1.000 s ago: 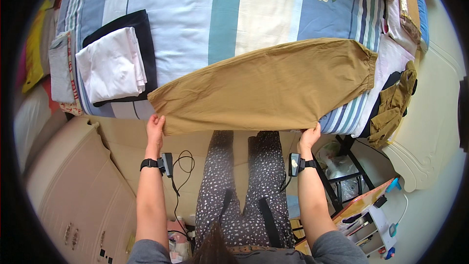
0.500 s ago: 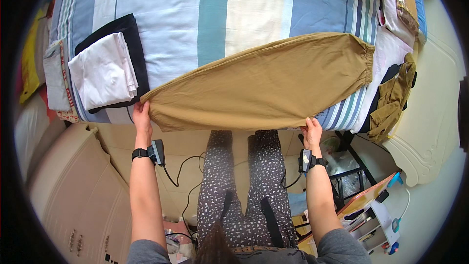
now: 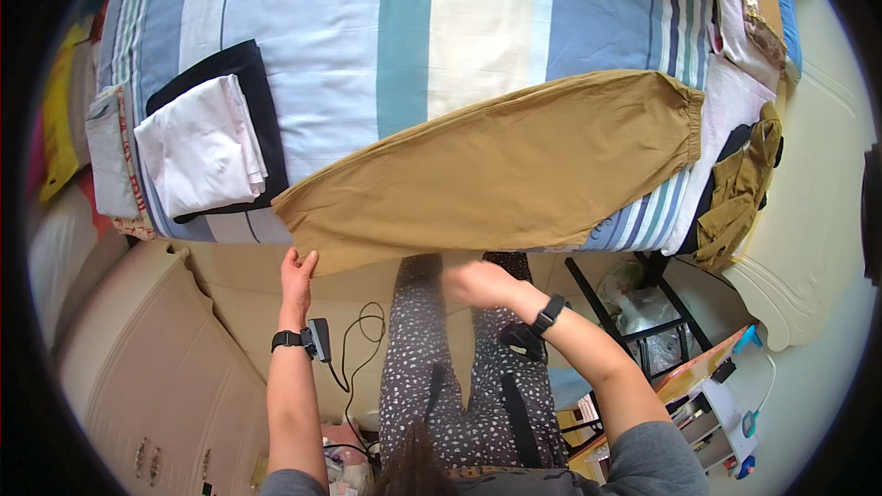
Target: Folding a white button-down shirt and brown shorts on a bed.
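Tan trousers (image 3: 487, 174), folded lengthwise, lie across the near edge of the bed, their gathered elastic end at the right. The near left corner hangs over the bed's edge. My left hand (image 3: 296, 277) is closed on that corner, pinching the cloth. Just below the near edge of the trousers, in front of my legs, is my right hand (image 3: 482, 285). It is smeared by motion, so its fingers cannot be made out; it appears apart from the cloth. A folded white garment (image 3: 202, 142) rests on a folded black one (image 3: 262, 101), left of the trousers.
The bed has a striped blue and cream sheet (image 3: 322, 55). More clothes (image 3: 740, 188) lie at its right end, beside the cream headboard (image 3: 808, 248). A cream cabinet (image 3: 138, 349) stands at lower left. Cables (image 3: 347, 358) hang from my wrist device; a black-framed stool (image 3: 657, 312) stands lower right.
My right hand has let go of the near right edge of the trousers and swung left. My left hand has come toward me and slightly right, drawing the left corner over the bed's edge.
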Tool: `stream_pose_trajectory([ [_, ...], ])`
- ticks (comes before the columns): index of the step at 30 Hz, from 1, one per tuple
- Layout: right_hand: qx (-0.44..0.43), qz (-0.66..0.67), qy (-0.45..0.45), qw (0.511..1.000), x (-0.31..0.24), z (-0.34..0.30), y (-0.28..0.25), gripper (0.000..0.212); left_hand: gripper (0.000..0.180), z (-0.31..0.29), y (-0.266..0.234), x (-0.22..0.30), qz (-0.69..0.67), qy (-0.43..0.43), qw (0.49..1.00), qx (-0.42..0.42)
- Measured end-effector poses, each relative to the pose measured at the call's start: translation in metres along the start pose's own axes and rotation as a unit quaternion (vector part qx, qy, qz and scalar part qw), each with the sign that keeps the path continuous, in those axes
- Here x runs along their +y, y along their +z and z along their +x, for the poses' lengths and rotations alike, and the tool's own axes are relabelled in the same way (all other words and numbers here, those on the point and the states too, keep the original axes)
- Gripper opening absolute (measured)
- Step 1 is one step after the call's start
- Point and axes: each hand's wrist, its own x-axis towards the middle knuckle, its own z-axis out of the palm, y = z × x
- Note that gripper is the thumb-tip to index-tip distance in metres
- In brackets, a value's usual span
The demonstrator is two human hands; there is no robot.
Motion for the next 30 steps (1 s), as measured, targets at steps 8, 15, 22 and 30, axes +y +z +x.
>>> stream_pose_trajectory([
  [8, 0.388, 0.283, -0.092, 0.872, -0.055, 0.161, -0.087, 0.058, 0.022, 0.017, 0.048, 0.054, -0.129, 0.008, 0.991, -0.030],
  [15, 0.477, 0.222, -0.135, 0.840, -0.062, 0.106, -0.015, 0.046, 0.022, 0.010, 0.007, 0.039, -0.069, 0.032, 0.997, -0.004],
  [22, -0.120, 0.114, -0.014, 0.986, -0.027, 0.043, 0.069, 0.032, 0.034, -0.044, 0.057, 0.095, -0.027, 0.151, 0.988, 0.036],
  [30, 0.217, 0.718, -0.161, 0.642, 0.074, -0.076, -0.063, 0.050, 0.065, -0.136, 0.251, 0.194, 0.116, 0.204, 0.958, -0.164],
])
